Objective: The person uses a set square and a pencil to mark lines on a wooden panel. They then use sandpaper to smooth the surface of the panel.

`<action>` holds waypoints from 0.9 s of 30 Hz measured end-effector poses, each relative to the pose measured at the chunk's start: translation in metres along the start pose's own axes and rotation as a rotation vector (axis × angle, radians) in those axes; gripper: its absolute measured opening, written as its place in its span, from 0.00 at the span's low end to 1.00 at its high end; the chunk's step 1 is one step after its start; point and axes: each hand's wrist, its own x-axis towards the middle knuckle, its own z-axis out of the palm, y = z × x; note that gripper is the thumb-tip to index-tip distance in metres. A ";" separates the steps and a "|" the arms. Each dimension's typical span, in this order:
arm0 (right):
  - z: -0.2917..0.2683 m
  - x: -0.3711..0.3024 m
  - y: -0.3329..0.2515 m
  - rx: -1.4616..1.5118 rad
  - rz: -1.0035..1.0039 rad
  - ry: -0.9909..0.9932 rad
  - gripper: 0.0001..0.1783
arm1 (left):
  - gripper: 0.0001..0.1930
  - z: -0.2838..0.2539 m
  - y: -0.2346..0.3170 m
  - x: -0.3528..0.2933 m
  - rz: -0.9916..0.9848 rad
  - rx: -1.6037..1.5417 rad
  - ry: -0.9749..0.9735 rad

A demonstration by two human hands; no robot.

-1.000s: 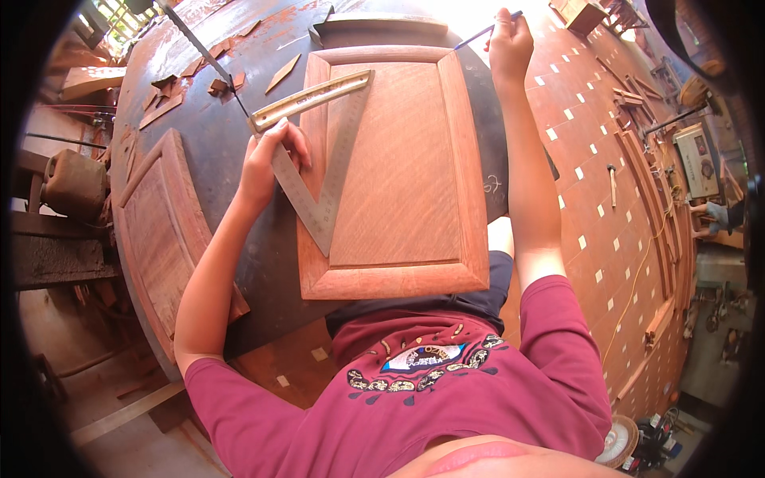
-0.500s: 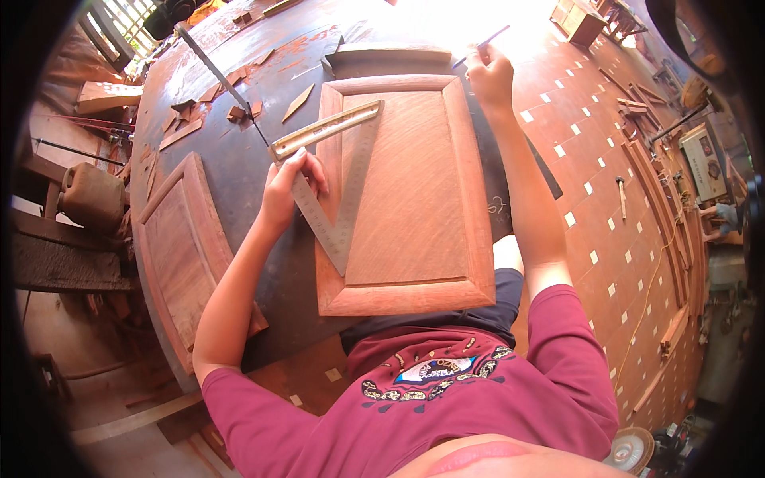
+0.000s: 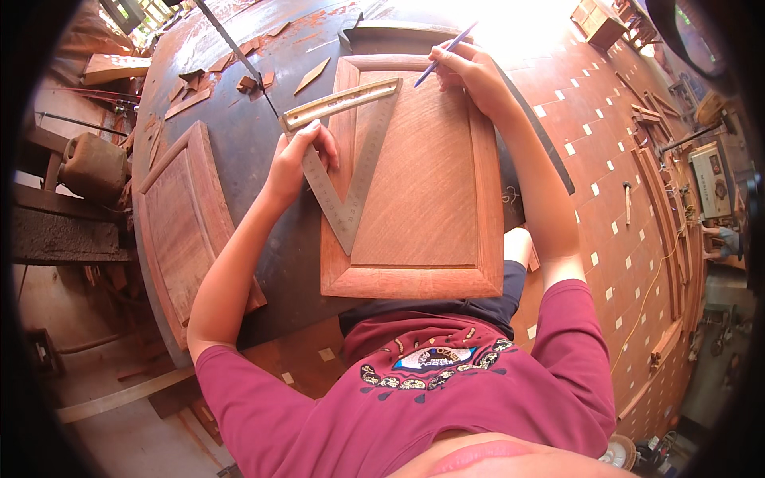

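A framed wooden cabinet door panel lies on the dark table in front of me. My left hand grips a metal triangular set square near one corner, thumb on top and fingers curled around the edge. The square's thick bar slants across the panel's upper left, and its pointed corner rests over the panel's lower left. In my right hand is a slim blue-purple pen, pinched between thumb and fingers. Its lower tip hangs over the upper part of the panel; whether it touches the wood I cannot tell.
Another framed wooden panel lies at the table's left. Wood offcuts are scattered at the far left near a long metal bar. A curved dark-edged piece lies beyond the panel. A hammer and long boards lie on the tiled floor.
My right hand has come inward and down, turning the pen so its tip points to the panel. The left hand still holds the set square, which appears slightly higher and further right.
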 end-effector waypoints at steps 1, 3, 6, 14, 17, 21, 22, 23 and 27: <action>0.000 0.000 0.000 0.011 0.005 -0.005 0.18 | 0.23 0.000 0.000 0.000 0.004 -0.002 -0.002; -0.002 0.001 -0.001 0.028 0.013 -0.017 0.18 | 0.23 -0.001 -0.002 0.002 0.015 -0.007 -0.005; -0.004 0.003 0.004 0.007 0.038 -0.001 0.17 | 0.24 -0.002 -0.002 0.002 0.020 -0.024 -0.008; -0.003 0.003 0.004 -0.052 0.024 -0.014 0.15 | 0.24 0.000 0.000 0.001 0.013 -0.012 0.000; -0.003 0.001 0.003 -0.030 0.041 -0.012 0.15 | 0.24 0.000 0.000 0.002 0.016 -0.012 0.004; -0.002 0.000 0.000 -0.034 0.046 -0.030 0.16 | 0.24 0.001 -0.002 0.001 0.000 -0.045 0.023; -0.002 0.000 0.000 -0.039 0.049 -0.033 0.16 | 0.23 0.001 -0.002 0.002 0.002 -0.033 0.015; -0.002 0.000 0.001 -0.044 0.052 -0.036 0.16 | 0.23 0.000 -0.002 0.001 0.004 -0.021 0.008; 0.000 -0.001 -0.003 -0.050 0.038 -0.016 0.16 | 0.23 0.000 -0.003 0.002 0.016 -0.007 0.000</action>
